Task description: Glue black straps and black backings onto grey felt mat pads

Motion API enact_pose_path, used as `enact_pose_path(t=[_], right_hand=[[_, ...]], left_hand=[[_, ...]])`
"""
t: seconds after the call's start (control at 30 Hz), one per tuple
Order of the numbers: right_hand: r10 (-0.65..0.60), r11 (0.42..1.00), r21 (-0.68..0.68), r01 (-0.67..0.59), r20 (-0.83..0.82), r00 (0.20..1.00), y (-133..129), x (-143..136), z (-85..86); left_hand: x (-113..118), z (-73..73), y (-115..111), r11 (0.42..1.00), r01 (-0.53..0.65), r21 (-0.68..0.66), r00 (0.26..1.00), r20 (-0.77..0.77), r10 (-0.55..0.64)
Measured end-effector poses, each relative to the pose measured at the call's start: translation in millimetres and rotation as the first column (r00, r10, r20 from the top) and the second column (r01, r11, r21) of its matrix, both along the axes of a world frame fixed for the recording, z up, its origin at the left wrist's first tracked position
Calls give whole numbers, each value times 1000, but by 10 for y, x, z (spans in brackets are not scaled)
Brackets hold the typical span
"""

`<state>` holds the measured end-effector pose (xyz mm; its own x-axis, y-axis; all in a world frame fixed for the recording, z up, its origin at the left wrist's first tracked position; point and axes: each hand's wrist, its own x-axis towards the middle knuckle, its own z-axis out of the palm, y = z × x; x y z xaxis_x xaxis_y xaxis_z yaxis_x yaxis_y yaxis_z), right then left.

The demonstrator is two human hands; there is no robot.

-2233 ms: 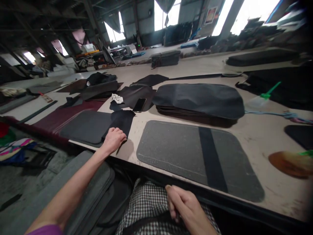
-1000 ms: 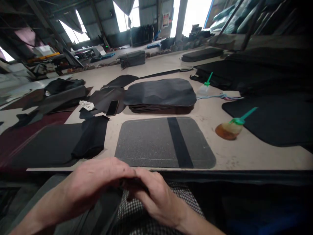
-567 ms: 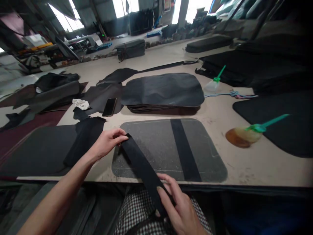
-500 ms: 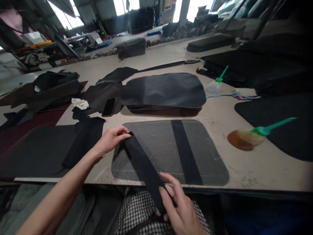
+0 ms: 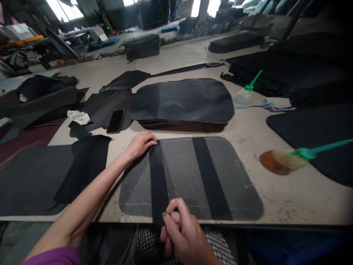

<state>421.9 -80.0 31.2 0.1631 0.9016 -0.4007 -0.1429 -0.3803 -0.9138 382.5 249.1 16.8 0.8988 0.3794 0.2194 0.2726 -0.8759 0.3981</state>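
A dark grey rounded panel lies at the table's front edge. One black strip crosses its right half from back to front. Another black strip runs over the left half, its near end reaching the table edge. My left hand pinches that strip's far end at the panel's back edge. At the near end, my right hand is closed with fingers curled round the strip's end, which is partly hidden.
Behind the panel sits a stack of black rounded pieces. A phone and a white cloth lie to its left. At right are a bottle of amber liquid and a clear bottle. Black fabric lies at left.
The held strip has swung from a slant to nearly straight across the panel's left half. My left hand moved back and slightly right; my right hand moved left and its fingers closed.
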Motion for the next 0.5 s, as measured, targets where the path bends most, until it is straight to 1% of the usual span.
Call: enact_pose_path(t=[0.1,0.23,0.4,0.5], right_hand=[[16,1000,-13,-16,-26,1000,-2,21,-6],[43,999,-11,-44,-70,997,-28,7,-47],[56,998,23,-56,-32,998,-45,-15,-110],[48,999,17,-48,-13,999,-40,-19,-126]], left_hand=[[-6,9,0,1000,2,23,1000,-9,-2],[-56,21,-54,999,37,7,997,-61,-37],[-91,52,-136,998,-9,61,995,-101,15],[-97,77,-191,994,8,106,995,-99,2]])
